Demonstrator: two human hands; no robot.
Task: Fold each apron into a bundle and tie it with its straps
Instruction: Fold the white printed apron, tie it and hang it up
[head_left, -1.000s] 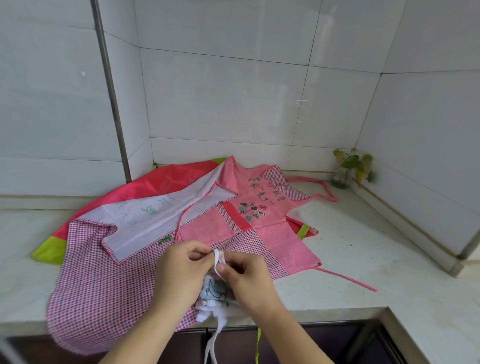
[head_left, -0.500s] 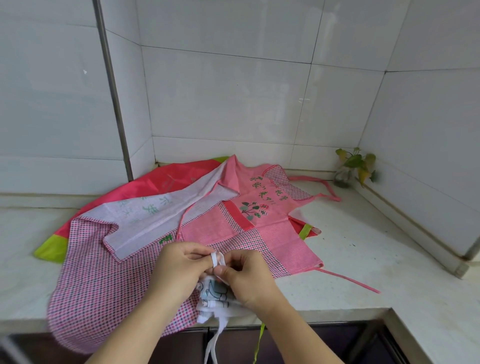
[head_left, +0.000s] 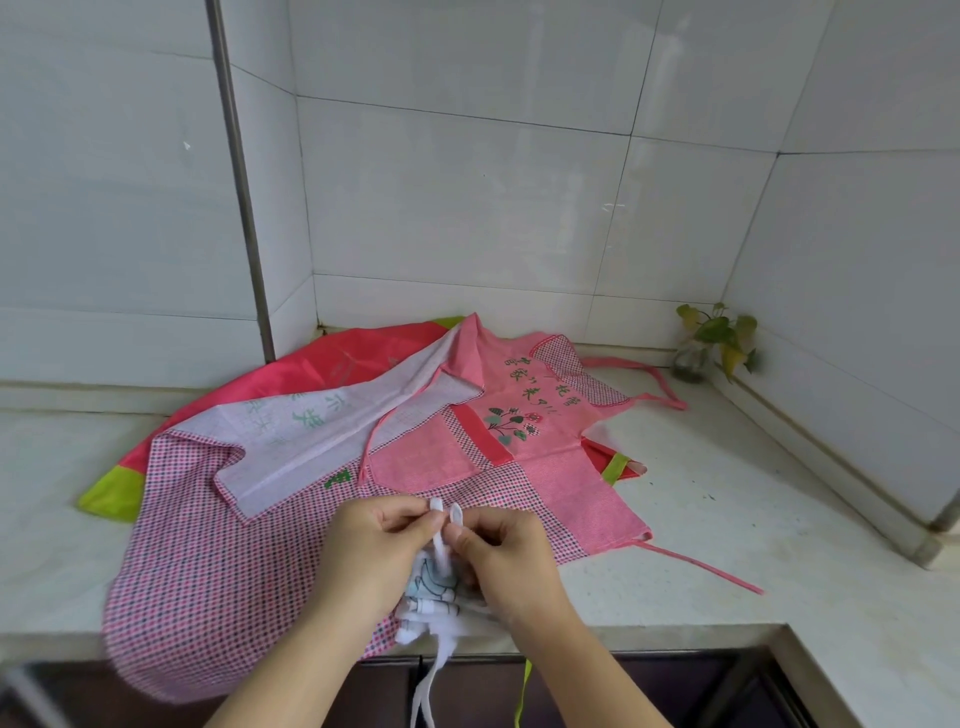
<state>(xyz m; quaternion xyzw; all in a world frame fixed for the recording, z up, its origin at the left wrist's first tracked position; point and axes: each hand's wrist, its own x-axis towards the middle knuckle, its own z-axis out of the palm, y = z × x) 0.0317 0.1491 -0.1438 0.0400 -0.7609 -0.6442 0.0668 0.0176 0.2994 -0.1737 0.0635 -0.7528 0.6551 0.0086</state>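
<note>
Fingertips of the left hand (head_left: 376, 551) and right hand (head_left: 506, 558) meet tip to tip, each pinching one small loop of the white straps (head_left: 445, 525), whose ends stand up between the thumbs. Directly beneath the palms sits the white apron bundle (head_left: 431, 597), already folded, resting at the near edge of the counter (head_left: 727, 519); two loose strap tails hang down from it past the edge. The step in hand appears to be tying the bow; the next move would call for crossing the loops and drawing them tight without letting the bundle unroll. Under and beyond the knuckles lie the unfolded checked pink apron (head_left: 208, 561), a pink printed apron (head_left: 524, 431) and a red apron with green trim (head_left: 332, 358), overlapping. A small plant (head_left: 714, 338) stands far off in the corner. Nothing obstructs the knot.
</note>
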